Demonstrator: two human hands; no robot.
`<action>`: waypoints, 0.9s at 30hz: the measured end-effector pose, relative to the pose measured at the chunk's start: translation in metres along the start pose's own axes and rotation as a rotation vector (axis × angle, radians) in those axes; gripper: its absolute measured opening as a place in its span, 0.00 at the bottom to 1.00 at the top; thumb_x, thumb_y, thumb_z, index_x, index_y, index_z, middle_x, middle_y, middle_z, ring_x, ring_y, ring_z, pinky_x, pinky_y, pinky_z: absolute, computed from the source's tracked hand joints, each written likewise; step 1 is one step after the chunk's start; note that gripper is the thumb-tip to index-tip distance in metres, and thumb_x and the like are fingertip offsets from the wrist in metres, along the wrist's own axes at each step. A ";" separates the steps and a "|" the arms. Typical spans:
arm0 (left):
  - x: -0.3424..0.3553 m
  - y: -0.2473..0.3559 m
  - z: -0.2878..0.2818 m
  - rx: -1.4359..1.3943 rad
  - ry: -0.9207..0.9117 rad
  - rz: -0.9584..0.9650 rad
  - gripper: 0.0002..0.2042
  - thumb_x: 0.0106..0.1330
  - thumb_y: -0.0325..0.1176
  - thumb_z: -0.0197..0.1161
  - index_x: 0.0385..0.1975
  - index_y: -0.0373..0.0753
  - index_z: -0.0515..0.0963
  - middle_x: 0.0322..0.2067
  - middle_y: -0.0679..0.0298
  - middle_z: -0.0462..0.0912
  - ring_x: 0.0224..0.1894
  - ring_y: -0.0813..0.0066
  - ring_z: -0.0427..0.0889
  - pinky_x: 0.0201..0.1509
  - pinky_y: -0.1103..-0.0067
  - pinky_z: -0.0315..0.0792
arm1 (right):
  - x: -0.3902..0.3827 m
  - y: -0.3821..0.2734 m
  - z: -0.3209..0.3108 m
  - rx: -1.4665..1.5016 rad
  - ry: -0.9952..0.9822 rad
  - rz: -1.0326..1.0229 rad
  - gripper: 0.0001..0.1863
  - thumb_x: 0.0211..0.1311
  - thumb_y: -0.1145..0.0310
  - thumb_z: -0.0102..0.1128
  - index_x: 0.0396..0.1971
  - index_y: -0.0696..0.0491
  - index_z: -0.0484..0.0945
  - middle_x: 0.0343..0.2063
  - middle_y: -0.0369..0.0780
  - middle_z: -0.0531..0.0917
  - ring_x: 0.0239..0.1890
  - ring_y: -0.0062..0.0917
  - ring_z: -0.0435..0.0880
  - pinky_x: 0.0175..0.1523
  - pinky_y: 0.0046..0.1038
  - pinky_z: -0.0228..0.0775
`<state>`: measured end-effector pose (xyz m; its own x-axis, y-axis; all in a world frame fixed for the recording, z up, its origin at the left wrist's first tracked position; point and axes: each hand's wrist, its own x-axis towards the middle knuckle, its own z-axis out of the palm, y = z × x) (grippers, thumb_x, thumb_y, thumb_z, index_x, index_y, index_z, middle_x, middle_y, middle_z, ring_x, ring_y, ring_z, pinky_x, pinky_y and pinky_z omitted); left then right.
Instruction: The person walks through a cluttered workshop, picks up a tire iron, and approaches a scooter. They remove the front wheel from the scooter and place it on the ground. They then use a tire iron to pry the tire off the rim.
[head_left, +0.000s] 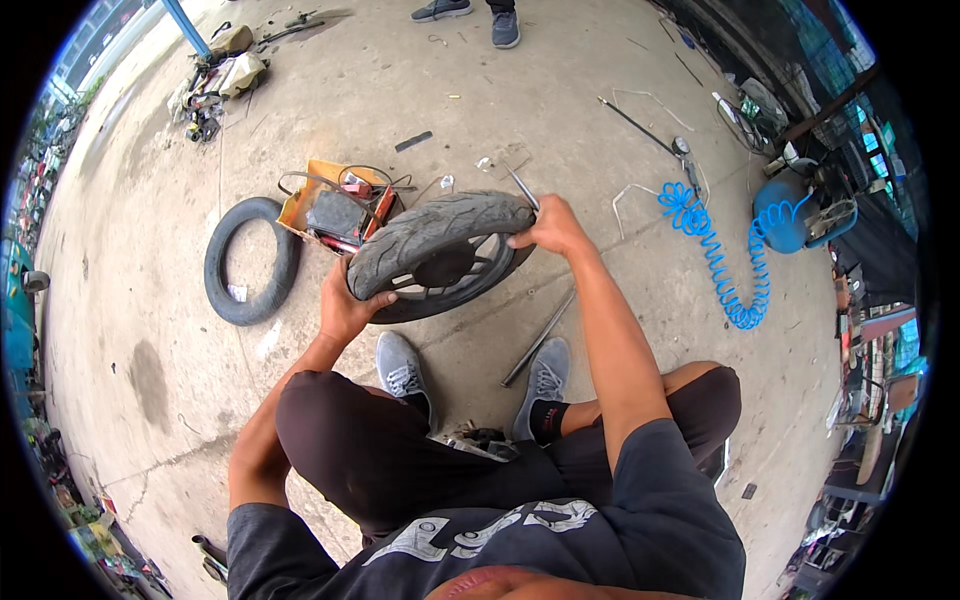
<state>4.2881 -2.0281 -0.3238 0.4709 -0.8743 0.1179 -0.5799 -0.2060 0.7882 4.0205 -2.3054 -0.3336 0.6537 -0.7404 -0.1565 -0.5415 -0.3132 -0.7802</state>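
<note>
Between my hands I hold a motorcycle wheel, its worn black tyre around a dark spoked rim, tilted above the floor in front of my shoes. My left hand is closed on the tyre's left side, with the thumb over the near sidewall. At the other end my right hand grips the tyre edge. A thin silver metal bar sticks up beside that hand; whether the fingers also hold it I cannot tell. To the left lies a black inner tube, flat on the concrete.
An orange cut-open container of tools stands just behind the wheel. One long metal rod lies between my shoes. At the right, a coiled blue air hose runs near a blue tank. Another person's shoes are at the far edge.
</note>
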 end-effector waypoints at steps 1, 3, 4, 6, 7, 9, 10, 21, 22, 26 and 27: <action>-0.002 -0.004 0.003 -0.045 0.023 -0.012 0.38 0.39 0.39 0.84 0.52 0.32 0.73 0.44 0.53 0.83 0.50 0.60 0.81 0.57 0.69 0.71 | -0.002 -0.025 -0.018 -0.140 -0.015 -0.023 0.26 0.31 0.69 0.80 0.39 0.53 0.86 0.33 0.45 0.88 0.36 0.37 0.87 0.45 0.34 0.76; -0.003 -0.017 0.014 -0.232 0.030 -0.030 0.41 0.40 0.41 0.85 0.55 0.34 0.72 0.49 0.57 0.81 0.54 0.64 0.78 0.61 0.71 0.69 | -0.014 -0.085 -0.045 -0.267 0.049 -0.089 0.25 0.31 0.66 0.79 0.38 0.52 0.86 0.32 0.46 0.87 0.37 0.41 0.86 0.43 0.37 0.76; -0.003 -0.028 0.023 -0.320 0.046 -0.011 0.41 0.39 0.40 0.85 0.56 0.34 0.71 0.50 0.57 0.81 0.55 0.65 0.78 0.62 0.71 0.69 | -0.019 -0.109 -0.052 -0.327 0.082 -0.120 0.25 0.31 0.65 0.79 0.37 0.52 0.86 0.32 0.47 0.87 0.37 0.43 0.85 0.43 0.39 0.76; 0.002 -0.046 0.036 -0.476 -0.057 -0.060 0.50 0.36 0.40 0.87 0.63 0.33 0.65 0.58 0.54 0.76 0.62 0.61 0.73 0.68 0.70 0.64 | -0.029 -0.141 -0.055 -0.409 0.174 -0.203 0.23 0.30 0.65 0.79 0.34 0.52 0.85 0.31 0.46 0.86 0.38 0.44 0.85 0.43 0.40 0.76; 0.001 -0.053 0.033 -0.400 -0.104 -0.061 0.53 0.35 0.41 0.87 0.64 0.32 0.63 0.59 0.52 0.74 0.64 0.59 0.71 0.69 0.69 0.62 | -0.031 -0.150 -0.051 -0.448 0.219 -0.243 0.22 0.30 0.65 0.79 0.33 0.53 0.85 0.31 0.46 0.86 0.38 0.44 0.85 0.43 0.41 0.76; 0.000 -0.058 0.025 -0.251 -0.202 -0.059 0.59 0.33 0.43 0.88 0.68 0.30 0.58 0.62 0.48 0.71 0.67 0.55 0.67 0.72 0.68 0.60 | -0.025 -0.147 -0.028 -0.550 0.216 -0.322 0.17 0.35 0.68 0.76 0.29 0.55 0.83 0.30 0.47 0.85 0.39 0.44 0.85 0.44 0.42 0.77; 0.007 -0.051 0.018 -0.160 -0.247 -0.086 0.66 0.30 0.48 0.88 0.70 0.28 0.52 0.66 0.43 0.64 0.71 0.51 0.60 0.75 0.65 0.55 | -0.019 -0.139 -0.010 -0.607 0.147 -0.305 0.15 0.38 0.70 0.73 0.30 0.55 0.82 0.31 0.47 0.85 0.39 0.44 0.85 0.44 0.42 0.77; 0.088 0.055 0.006 0.212 -0.298 0.264 0.48 0.37 0.46 0.83 0.60 0.29 0.67 0.54 0.42 0.75 0.60 0.44 0.73 0.64 0.63 0.68 | -0.003 -0.163 0.030 0.074 -0.160 -0.328 0.24 0.51 0.53 0.75 0.37 0.59 0.83 0.34 0.50 0.84 0.41 0.45 0.83 0.45 0.42 0.74; 0.092 0.051 0.008 0.228 -0.271 0.257 0.47 0.39 0.47 0.82 0.59 0.29 0.69 0.53 0.42 0.76 0.59 0.45 0.74 0.63 0.62 0.69 | -0.005 -0.162 0.023 -0.031 -0.054 -0.336 0.32 0.55 0.41 0.69 0.34 0.61 0.81 0.31 0.53 0.83 0.39 0.47 0.83 0.45 0.43 0.73; 0.102 0.046 0.006 0.268 -0.256 0.211 0.36 0.45 0.42 0.78 0.51 0.27 0.72 0.47 0.42 0.79 0.54 0.44 0.77 0.57 0.62 0.72 | -0.014 -0.141 -0.022 -0.375 -0.092 -0.259 0.29 0.69 0.44 0.52 0.31 0.60 0.79 0.30 0.56 0.83 0.40 0.51 0.82 0.46 0.45 0.72; 0.106 0.045 0.008 0.287 -0.252 0.218 0.34 0.45 0.41 0.77 0.49 0.27 0.73 0.46 0.42 0.79 0.53 0.44 0.77 0.56 0.62 0.72 | -0.021 -0.133 -0.036 -0.434 -0.167 -0.231 0.27 0.70 0.47 0.52 0.32 0.60 0.80 0.31 0.55 0.83 0.40 0.51 0.82 0.46 0.45 0.72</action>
<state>4.3067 -2.1337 -0.2803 0.1607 -0.9834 0.0843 -0.8256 -0.0871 0.5576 4.0598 -2.2698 -0.2047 0.8381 -0.5293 -0.1318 -0.5196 -0.7012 -0.4882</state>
